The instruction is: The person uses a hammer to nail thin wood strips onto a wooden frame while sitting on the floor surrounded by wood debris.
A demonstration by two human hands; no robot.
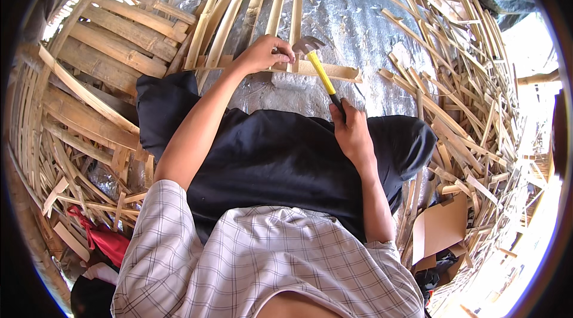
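My right hand (pixel 353 130) is wrapped round the black grip of a claw hammer (pixel 322 73) with a yellow shaft. The hammer's metal head is raised just beside my left hand (pixel 267 54). That hand's thumb and fingers are pinched together over a bamboo crosspiece (pixel 331 71); whatever sits between the fingertips is too small to make out. From the crosspiece several split bamboo slats (pixel 276 17) run side by side toward the far edge. A pale block (pixel 295 81) lies under the crosspiece, near my left fingertips.
A shiny dark sheet (pixel 352 25) covers the work surface. Wide bamboo boards (pixel 110 46) stand at the left. Loose bamboo strips (pixel 462 91) are heaped on the right. An open cardboard box (pixel 440 228) sits at the lower right, red cloth (pixel 104 237) at the lower left.
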